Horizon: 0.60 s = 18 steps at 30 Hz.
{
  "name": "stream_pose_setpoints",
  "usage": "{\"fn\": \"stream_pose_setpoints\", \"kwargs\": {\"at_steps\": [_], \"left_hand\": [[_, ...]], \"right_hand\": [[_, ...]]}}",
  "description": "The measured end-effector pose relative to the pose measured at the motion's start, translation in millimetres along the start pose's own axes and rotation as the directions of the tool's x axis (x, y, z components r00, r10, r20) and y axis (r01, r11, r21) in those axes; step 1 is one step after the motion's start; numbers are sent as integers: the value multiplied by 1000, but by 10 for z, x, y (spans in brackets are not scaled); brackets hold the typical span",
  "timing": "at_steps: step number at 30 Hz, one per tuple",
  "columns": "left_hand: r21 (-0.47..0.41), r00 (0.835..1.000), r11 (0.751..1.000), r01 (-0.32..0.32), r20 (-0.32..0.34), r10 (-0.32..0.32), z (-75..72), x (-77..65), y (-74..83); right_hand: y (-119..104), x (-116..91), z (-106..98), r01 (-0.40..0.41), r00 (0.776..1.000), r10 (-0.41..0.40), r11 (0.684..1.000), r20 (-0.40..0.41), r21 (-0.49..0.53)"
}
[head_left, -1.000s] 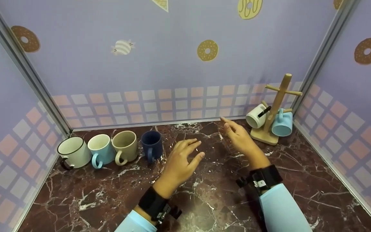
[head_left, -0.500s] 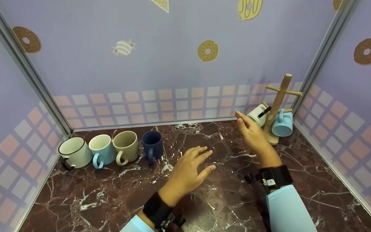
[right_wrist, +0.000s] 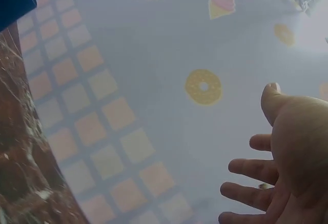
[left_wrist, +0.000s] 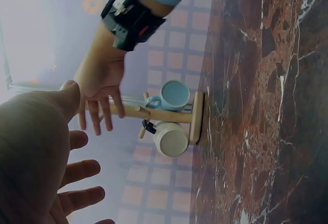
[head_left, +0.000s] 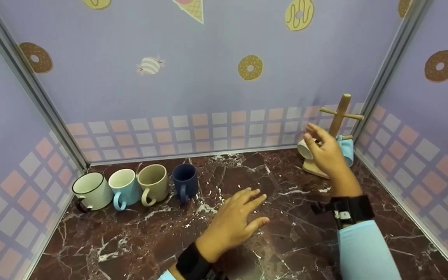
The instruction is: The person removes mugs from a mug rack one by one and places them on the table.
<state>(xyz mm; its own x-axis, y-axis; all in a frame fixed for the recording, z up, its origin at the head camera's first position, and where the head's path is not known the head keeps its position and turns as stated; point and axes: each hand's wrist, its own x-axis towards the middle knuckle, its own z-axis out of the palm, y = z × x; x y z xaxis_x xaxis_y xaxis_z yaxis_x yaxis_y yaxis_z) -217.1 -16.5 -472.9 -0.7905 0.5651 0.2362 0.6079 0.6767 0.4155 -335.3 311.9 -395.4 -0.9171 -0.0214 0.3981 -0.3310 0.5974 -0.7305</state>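
Note:
My right hand (head_left: pixel 327 155) is raised in front of a wooden mug tree (head_left: pixel 339 122), fingers extended and palm bare. It partly hides a white mug (head_left: pixel 305 150) and a light blue mug (head_left: pixel 348 151). In the left wrist view both mugs hang from the tree's lower pegs, the white mug (left_wrist: pixel 171 141) by a black handle, the light blue mug (left_wrist: pixel 175 95) by a blue one. Contact between that hand and the tree cannot be told. Lower and nearer, my left hand (head_left: pixel 233 223) hovers over the table with spread fingers, holding nothing.
On the left stand a white mug with a dark rim (head_left: pixel 93 192), a light blue mug (head_left: pixel 126 188), a beige mug (head_left: pixel 154 184) and a navy mug (head_left: pixel 185 181), in a row. Patterned walls enclose the marbled table (head_left: pixel 142 241). The tree's upper pegs hold no mugs.
My right hand has moved right, up to the mug tree, and now covers part of it. My left hand has drifted right and toward me. The row of mugs stays put.

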Motion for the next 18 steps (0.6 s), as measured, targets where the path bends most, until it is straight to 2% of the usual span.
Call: {"fn": "stream_pose_setpoints", "kwargs": {"at_steps": [4,8,12,15,18], "left_hand": [[2,1000,1000,-15,5,15,20,-18,32],[7,999,999,-35,12,34,22,-16,64],[22,998,998,-50,36,49,33,-11,97],[36,997,998,-59,48,57,39,-19,117],[52,996,996,-77,52,75,44,-34,139]], "right_hand": [[-149,150,-269,-24,1000,27,983,12,-182],[-311,364,-542,-66,997,79,942,27,-329],[-359,610,-797,-64,996,83,899,25,-434],[-335,767,-964,-41,997,74,842,39,-539],[-282,878,-1094,-5,994,75,757,79,-654]]}}
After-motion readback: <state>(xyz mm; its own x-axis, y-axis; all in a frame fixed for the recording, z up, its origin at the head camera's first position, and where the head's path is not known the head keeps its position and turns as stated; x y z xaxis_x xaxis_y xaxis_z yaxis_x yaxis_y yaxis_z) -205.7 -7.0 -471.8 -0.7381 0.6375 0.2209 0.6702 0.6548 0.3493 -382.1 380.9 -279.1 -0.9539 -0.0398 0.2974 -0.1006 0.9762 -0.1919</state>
